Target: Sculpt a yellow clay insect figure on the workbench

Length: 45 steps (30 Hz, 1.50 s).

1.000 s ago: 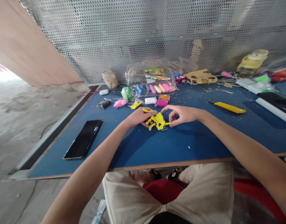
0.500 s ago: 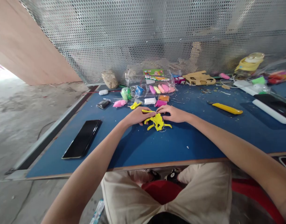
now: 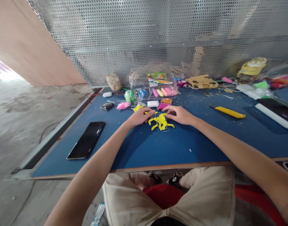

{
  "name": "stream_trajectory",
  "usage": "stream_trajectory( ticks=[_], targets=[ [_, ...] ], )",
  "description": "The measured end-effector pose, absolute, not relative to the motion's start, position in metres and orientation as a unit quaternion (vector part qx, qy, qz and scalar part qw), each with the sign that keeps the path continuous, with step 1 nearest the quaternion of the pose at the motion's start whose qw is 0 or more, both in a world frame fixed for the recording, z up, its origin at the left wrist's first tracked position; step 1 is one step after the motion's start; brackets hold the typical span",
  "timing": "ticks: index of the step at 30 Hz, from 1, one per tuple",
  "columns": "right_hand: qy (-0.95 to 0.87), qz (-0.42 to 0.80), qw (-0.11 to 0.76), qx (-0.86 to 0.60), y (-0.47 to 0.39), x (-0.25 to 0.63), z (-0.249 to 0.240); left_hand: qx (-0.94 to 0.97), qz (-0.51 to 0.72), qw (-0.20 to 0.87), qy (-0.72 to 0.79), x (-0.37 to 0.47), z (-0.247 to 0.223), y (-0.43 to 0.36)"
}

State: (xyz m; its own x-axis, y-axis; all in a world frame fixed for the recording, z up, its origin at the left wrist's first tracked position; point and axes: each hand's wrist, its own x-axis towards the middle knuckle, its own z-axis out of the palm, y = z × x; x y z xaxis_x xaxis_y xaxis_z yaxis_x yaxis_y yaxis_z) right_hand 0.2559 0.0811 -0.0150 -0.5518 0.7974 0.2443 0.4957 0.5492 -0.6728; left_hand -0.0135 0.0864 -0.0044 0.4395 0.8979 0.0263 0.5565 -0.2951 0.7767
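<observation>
A yellow modelling-clay figure with thin curved limbs and a dark, wiry edge lies on the blue table. My left hand is at its upper left, thumb and fingers closed on a thin yellow clay strip. On the other side, my right hand pinches the figure's upper right limb between thumb and fingertips. Just behind the left hand is a packet of yellow clay. White clay and magenta clay packets sit behind the gap between my hands.
A black phone lies on the left of the blue table. To the right are a yellow utility knife and a white-and-black device. More clay packs and a clear bag line the back, before a perforated metal screen.
The fingers of my left hand have drawn slightly away from the figure's body, with the yellow strip in them. The whole view has shifted a little, moving everything slightly rightward.
</observation>
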Motion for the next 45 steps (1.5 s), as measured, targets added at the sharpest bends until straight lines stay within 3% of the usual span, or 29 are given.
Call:
stream_trajectory(
  ticks=[11,15,21,30,35,45],
  targets=[
    [-0.871,0.127,0.247,-0.405,0.083,0.252,-0.015,0.794,0.197,0.100,0.566,0.002,-0.009,0.093],
    [-0.871,0.132,0.250,-0.402,0.084,0.253,-0.017,0.783,0.214,0.113,0.573,-0.001,-0.013,0.098],
    [-0.870,0.142,0.248,-0.401,0.086,0.260,-0.016,0.838,0.233,0.169,0.464,-0.019,-0.017,0.113],
    [-0.904,0.077,0.197,-0.370,0.090,0.252,-0.023,0.791,0.297,0.181,0.502,-0.015,-0.026,0.115],
    [-0.901,0.106,0.195,-0.373,0.095,0.251,-0.025,0.776,0.312,0.196,0.512,-0.006,-0.022,0.116],
    [-0.904,0.128,0.184,-0.364,0.092,0.252,-0.021,0.824,0.296,0.150,0.459,-0.010,-0.014,0.109]
  ],
)
